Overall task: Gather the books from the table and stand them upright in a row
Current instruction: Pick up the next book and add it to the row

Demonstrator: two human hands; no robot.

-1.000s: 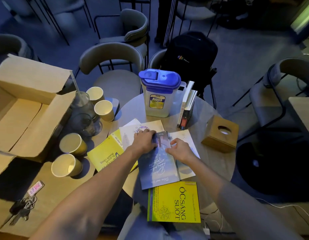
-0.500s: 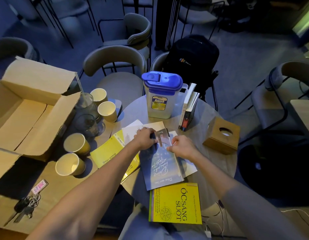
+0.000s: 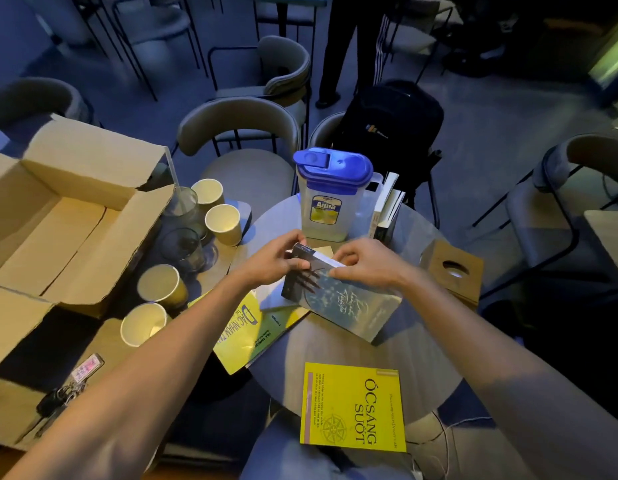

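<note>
Left hand (image 3: 276,259) and right hand (image 3: 364,263) both pinch the far end of our blue book (image 3: 338,297), tilted up at table (image 3: 414,344) centre. We judge the gathering step underway. Next: carry it toward 12 o'clock, upright against the standing books (image 3: 387,209) beside the jug (image 3: 330,195). Two yellow books remain flat.

we count four paper cups (image 3: 223,220) beside two glasses (image 3: 183,206), one blue-lidded jug (image 3: 330,194), one open cardboard box (image 3: 63,216), one wooden tissue box (image 3: 452,271), one bunch of keys (image 3: 60,398), two books standing by the jug (image 3: 387,209), and at least four books lying or held (image 3: 352,407).
</note>
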